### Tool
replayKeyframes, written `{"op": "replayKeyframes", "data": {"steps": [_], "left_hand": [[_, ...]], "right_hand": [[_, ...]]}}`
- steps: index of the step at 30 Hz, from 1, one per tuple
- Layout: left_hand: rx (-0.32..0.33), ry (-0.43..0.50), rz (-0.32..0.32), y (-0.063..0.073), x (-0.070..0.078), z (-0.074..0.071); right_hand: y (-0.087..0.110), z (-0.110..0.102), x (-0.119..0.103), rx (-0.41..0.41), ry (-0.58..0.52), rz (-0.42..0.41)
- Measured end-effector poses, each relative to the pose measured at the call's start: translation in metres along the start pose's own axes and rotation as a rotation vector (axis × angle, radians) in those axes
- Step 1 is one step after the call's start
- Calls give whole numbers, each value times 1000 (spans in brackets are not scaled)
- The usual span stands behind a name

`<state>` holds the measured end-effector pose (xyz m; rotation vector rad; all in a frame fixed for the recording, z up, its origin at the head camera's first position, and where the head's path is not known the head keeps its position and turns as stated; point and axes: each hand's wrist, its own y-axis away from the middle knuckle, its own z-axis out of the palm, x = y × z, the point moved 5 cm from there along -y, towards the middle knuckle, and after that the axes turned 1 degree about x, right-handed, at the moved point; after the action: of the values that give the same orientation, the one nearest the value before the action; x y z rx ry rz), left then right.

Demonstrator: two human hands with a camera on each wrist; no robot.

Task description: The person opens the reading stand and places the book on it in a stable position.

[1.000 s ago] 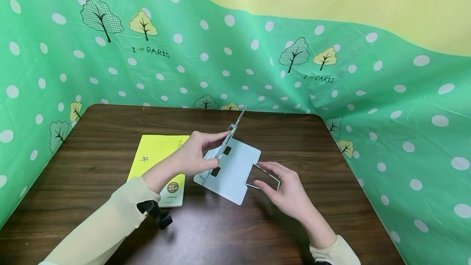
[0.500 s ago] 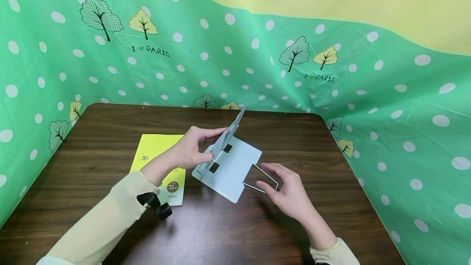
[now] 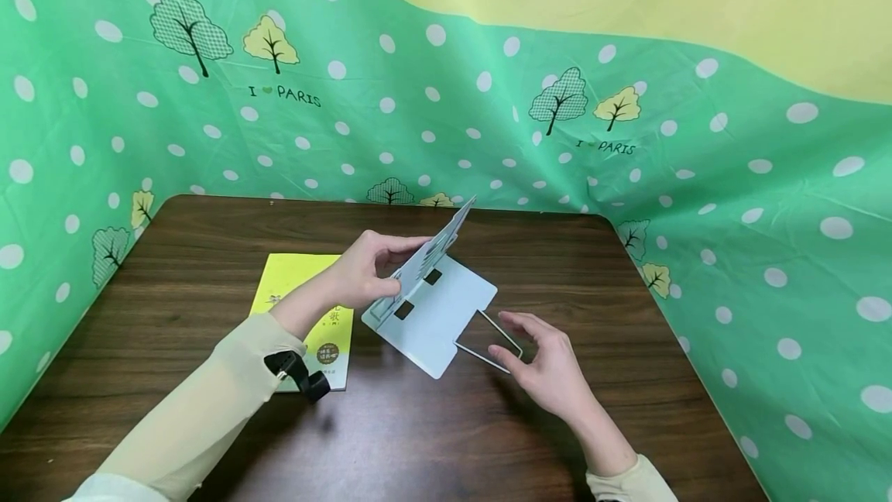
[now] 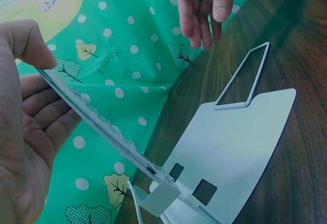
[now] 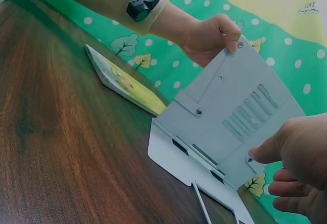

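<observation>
A pale grey-blue folding book stand is spread apart on the table, its base plate (image 3: 446, 320) lying flat with two dark slots near the hinge. Its slotted upper plate (image 5: 225, 93) stands tilted up from the hinge. My left hand (image 3: 362, 266) grips that plate at its edge, thumb on one face and fingers behind. A wire loop (image 4: 258, 73) sticks out of the base's far end from the hinge. Beside the loop hovers my right hand (image 3: 550, 362), fingers loosely bent; the left wrist view shows it apart from the wire, holding nothing.
A yellow book (image 3: 296, 273) lies at the left, partly behind my left forearm. The brown wooden table (image 3: 432, 440) is bordered at the back and sides by a green dotted cloth (image 3: 390, 138).
My left hand has shifted slightly, and the upper plate has swung a little, showing more of its face. The base and loop have edged left, away from my nearly still right hand.
</observation>
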<state>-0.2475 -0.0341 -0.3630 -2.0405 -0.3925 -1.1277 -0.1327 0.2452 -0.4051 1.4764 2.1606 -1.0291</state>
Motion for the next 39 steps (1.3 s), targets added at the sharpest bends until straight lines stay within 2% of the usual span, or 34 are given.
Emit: {"op": "replayKeyframes", "data": {"steps": [17, 25, 39], "left_hand": [[-10, 30, 25, -6, -8, -8], [-13, 32, 28, -7, -12, -12], [-36, 76, 20, -11, -13, -14]], "right_hand": [[5, 11, 12, -84, 47, 111], [6, 17, 15, -130, 46, 190], [9, 24, 20, -151, 48, 311]]}}
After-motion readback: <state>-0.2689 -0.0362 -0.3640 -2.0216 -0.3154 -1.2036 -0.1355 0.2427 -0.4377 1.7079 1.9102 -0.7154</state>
